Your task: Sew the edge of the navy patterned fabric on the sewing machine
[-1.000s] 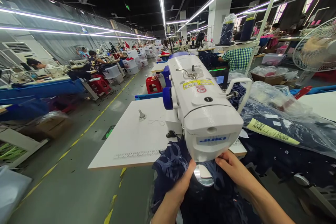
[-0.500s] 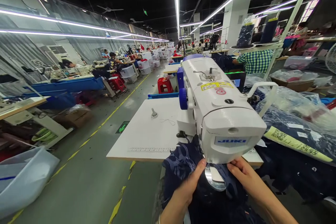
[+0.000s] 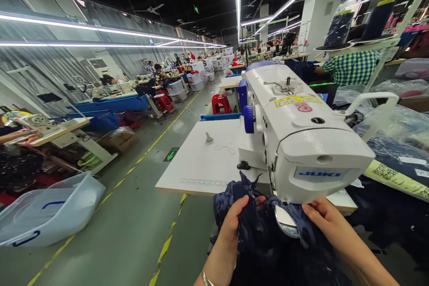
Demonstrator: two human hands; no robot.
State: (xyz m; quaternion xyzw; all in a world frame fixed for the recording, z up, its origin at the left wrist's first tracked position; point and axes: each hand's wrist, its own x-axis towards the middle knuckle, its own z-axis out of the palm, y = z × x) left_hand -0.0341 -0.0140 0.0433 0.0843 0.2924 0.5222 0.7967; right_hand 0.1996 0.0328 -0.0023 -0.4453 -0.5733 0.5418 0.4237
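The soft dark blue patterned cloth (image 3: 261, 237) is bunched under the front of the white sewing machine (image 3: 301, 143), w/ 2 hands on it. Left hand (image 3: 236, 219) grips a fold on the left; right hand (image 3: 323, 219) pinches the edge on the right, both just as near.

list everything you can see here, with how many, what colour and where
sewing machine: one, white, on the table, centre right
table: one, white, under the machine
fabric: one bundle, navy, under the machine head
plastic tub: one, clear, floor at left
stool: one, red, aisle behind the table
bagged cloth: dark, right of the machine
co-worker: one, green check shirt, behind the machine
left hand: grips the fabric at left
right hand: pinches the fabric at right
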